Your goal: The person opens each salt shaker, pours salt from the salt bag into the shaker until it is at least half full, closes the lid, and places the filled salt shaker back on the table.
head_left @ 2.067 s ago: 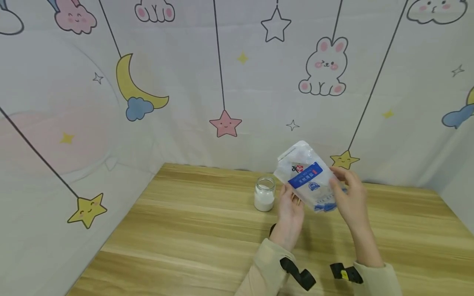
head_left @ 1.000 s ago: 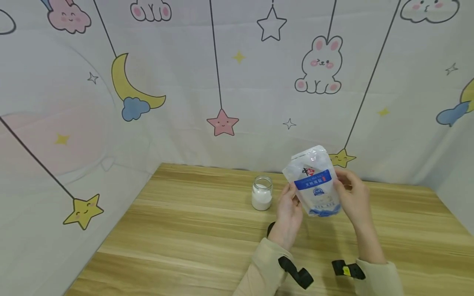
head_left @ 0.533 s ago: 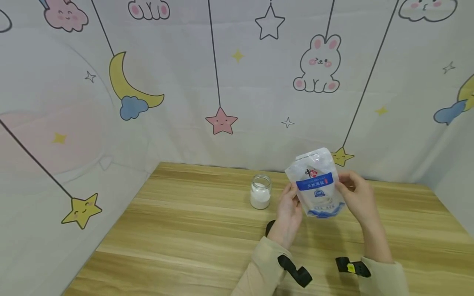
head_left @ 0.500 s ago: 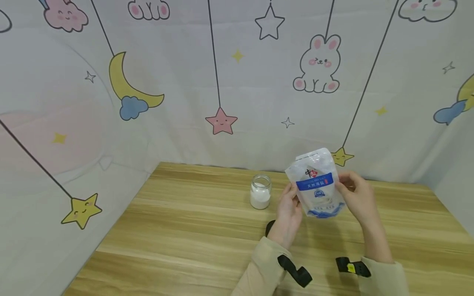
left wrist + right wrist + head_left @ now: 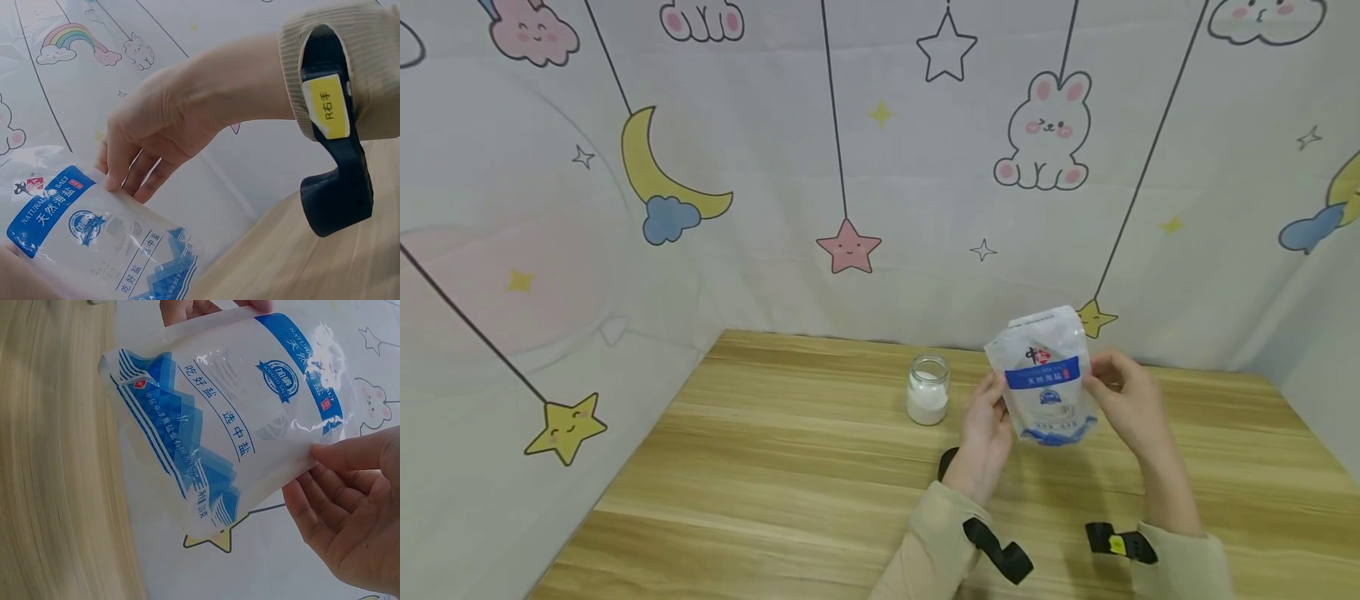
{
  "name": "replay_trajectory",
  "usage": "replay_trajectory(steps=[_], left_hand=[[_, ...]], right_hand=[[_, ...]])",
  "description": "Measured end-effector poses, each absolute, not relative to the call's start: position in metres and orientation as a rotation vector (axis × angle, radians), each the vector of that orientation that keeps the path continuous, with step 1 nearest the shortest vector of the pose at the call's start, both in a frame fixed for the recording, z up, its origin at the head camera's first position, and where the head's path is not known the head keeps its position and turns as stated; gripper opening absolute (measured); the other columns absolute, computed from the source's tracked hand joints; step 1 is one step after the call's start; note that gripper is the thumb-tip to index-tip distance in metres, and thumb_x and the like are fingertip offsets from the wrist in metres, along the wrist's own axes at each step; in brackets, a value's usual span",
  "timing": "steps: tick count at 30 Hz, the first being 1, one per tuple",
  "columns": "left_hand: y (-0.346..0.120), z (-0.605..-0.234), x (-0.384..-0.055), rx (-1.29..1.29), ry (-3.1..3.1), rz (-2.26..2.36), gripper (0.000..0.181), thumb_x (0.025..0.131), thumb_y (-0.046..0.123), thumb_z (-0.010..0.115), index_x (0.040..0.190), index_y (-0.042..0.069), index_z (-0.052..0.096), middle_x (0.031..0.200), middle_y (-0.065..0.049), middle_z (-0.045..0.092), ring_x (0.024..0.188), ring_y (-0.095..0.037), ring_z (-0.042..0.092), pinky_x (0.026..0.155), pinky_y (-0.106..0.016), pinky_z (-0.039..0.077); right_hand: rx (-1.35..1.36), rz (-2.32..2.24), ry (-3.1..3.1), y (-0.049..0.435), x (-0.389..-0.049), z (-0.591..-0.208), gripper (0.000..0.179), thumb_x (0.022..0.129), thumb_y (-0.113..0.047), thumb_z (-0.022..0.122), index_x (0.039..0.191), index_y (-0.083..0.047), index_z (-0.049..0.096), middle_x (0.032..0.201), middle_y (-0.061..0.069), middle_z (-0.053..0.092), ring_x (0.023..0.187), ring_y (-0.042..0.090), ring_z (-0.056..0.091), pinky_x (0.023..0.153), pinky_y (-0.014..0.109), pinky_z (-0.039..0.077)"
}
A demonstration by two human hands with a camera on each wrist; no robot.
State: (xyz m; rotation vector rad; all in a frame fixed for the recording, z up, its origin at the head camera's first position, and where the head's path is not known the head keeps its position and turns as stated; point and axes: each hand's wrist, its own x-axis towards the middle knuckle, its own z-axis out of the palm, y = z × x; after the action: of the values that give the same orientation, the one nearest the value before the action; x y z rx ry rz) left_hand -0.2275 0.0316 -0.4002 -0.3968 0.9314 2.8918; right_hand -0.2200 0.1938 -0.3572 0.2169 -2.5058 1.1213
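Note:
Both hands hold a bag of salt upright above the table, its blue-banded front turned to the head camera. My left hand grips the bag's left edge. On the opposite edge, my right hand pinches the plastic between thumb and fingers, as the right wrist view shows on the salt bag. The bag looks mostly flat and see-through in its lower part. Left of the hands stands a lidless glass jar, filled more than halfway with white grains.
The wood-grain table reaches back to a white cloth backdrop printed with stars, a moon and a rabbit. Black straps with camera mounts sit on both wrists.
The salt bag has swung from a leftward tilt to nearly upright and come slightly down and right. My right hand shifted a little right with it. The jar stays put.

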Motion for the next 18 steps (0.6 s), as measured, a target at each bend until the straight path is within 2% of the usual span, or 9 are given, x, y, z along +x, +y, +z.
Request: replay_trajectory(steps=[6, 13, 18], left_hand=[[0.0333, -0.4013, -0.2273, -0.383, 0.957, 2.892, 0.030, 0.095, 0.009, 0.055, 0.123, 0.001, 0.060, 0.110, -0.003, 0.067, 0.105, -0.014, 0.057, 0.105, -0.032, 0.039], [0.0328, -0.4015, -0.2264, -0.387, 0.958, 2.878, 0.031, 0.095, 0.010, 0.055, 0.125, 0.002, 0.060, 0.117, -0.006, 0.066, 0.109, -0.015, 0.057, 0.109, -0.034, 0.037], [0.0352, -0.4032, -0.2272, -0.416, 1.008, 2.857, 0.029, 0.094, 0.009, 0.057, 0.121, 0.002, 0.063, 0.109, -0.004, 0.069, 0.100, -0.014, 0.059, 0.100, -0.030, 0.041]], right_hand=[[0.193, 1.098, -2.541, 0.1977, -0.2198, -0.3581, 0.017, 0.090, -0.001, 0.061, 0.106, 0.004, 0.060, 0.099, 0.021, 0.065, 0.076, -0.008, 0.050, 0.069, 0.009, 0.042], [0.204, 1.096, -2.544, 0.2000, -0.2203, -0.3591, 0.017, 0.090, -0.002, 0.061, 0.106, 0.005, 0.060, 0.098, 0.021, 0.065, 0.075, -0.013, 0.048, 0.069, 0.008, 0.041], [0.180, 1.108, -2.534, 0.2012, -0.2207, -0.3593, 0.018, 0.091, -0.003, 0.061, 0.107, 0.005, 0.059, 0.100, 0.023, 0.065, 0.075, -0.015, 0.047, 0.070, 0.007, 0.041]])
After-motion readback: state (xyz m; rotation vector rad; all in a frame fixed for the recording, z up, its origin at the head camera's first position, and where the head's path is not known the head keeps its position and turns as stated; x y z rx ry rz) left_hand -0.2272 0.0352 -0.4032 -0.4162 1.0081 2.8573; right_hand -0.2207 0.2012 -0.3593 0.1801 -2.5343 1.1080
